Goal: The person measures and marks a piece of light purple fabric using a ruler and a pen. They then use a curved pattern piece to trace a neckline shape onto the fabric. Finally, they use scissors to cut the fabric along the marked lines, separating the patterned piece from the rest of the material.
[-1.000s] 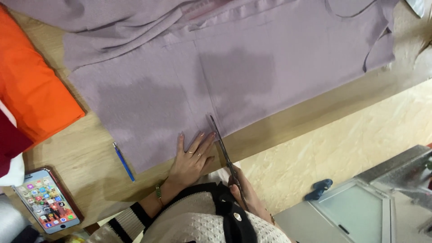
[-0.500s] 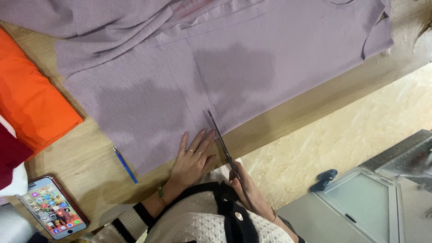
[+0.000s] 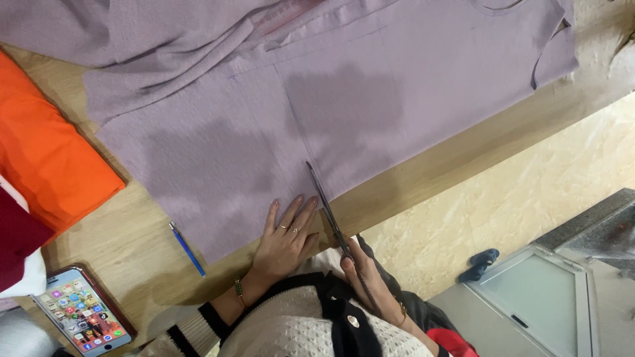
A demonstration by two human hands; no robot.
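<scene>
Mauve knit fabric (image 3: 344, 119) lies ahead; my left hand (image 3: 286, 238) presses it flat, fingers spread, just beside long steel scissors (image 3: 325, 205) gripped by my right hand (image 3: 365, 277).

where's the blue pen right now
In the head view, the blue pen lies on the wooden table at lower left, just off the mauve fabric edge, left of the left hand and right of the phone.

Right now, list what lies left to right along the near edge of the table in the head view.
Smartphone → blue pen → left hand flat on the mauve fabric → scissors → right hand holding them.
</scene>
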